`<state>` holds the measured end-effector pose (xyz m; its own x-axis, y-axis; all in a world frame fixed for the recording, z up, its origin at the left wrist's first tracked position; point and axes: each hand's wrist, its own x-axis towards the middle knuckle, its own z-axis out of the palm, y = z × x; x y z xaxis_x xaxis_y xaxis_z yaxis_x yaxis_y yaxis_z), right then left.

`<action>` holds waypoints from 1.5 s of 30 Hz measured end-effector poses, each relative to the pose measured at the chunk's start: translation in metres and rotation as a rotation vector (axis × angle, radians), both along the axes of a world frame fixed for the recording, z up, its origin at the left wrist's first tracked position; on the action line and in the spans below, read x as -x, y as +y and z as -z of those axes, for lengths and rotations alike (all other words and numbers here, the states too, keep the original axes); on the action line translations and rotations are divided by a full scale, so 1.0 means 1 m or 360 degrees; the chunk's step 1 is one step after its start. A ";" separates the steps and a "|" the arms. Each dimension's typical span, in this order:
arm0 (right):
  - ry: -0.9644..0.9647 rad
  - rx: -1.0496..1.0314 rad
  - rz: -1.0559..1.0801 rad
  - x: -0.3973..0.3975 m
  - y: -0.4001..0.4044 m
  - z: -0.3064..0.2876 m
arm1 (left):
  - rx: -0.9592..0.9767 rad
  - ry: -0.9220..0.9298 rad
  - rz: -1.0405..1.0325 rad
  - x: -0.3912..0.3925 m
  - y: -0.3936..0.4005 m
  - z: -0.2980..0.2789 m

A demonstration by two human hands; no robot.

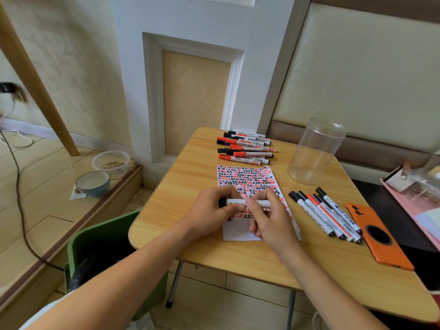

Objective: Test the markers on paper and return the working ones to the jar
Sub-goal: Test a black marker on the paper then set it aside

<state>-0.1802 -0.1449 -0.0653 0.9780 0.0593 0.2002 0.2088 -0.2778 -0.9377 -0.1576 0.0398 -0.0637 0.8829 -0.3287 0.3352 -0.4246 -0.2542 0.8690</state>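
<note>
My left hand [212, 211] and right hand [266, 215] grip one marker [247, 202] above the paper [247, 177]; I judge the cap must be pulled off next.

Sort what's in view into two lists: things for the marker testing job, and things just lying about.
Job: marker held by left hand and right hand, paper, jar, far marker pile, near marker row.

Lying about: orange phone, bowl, food tub, green bin.
</note>
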 end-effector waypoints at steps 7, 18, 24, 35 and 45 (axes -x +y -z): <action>0.0001 -0.0003 0.0022 0.002 0.001 -0.002 | -0.0031 0.0023 0.0042 0.002 0.004 -0.001; -0.0226 0.0548 -0.0041 -0.013 -0.022 -0.028 | -0.1061 -0.0471 -0.0425 -0.005 0.029 -0.012; -0.0277 0.1294 0.0038 -0.043 -0.032 0.002 | -0.1051 -0.0437 -0.0453 -0.001 0.045 -0.015; -0.0218 0.1455 -0.0033 -0.043 0.025 0.014 | -0.0822 -0.0527 -0.1165 0.012 0.115 -0.010; -0.0284 0.1455 0.0011 -0.046 0.025 0.020 | -0.1382 0.1079 -0.1070 0.022 0.233 0.051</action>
<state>-0.1341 -0.1200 -0.0856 0.9382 0.2622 0.2260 0.3242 -0.8944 -0.3082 -0.1801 0.2723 -0.1145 0.8680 0.3610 -0.3410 0.4649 -0.8319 0.3028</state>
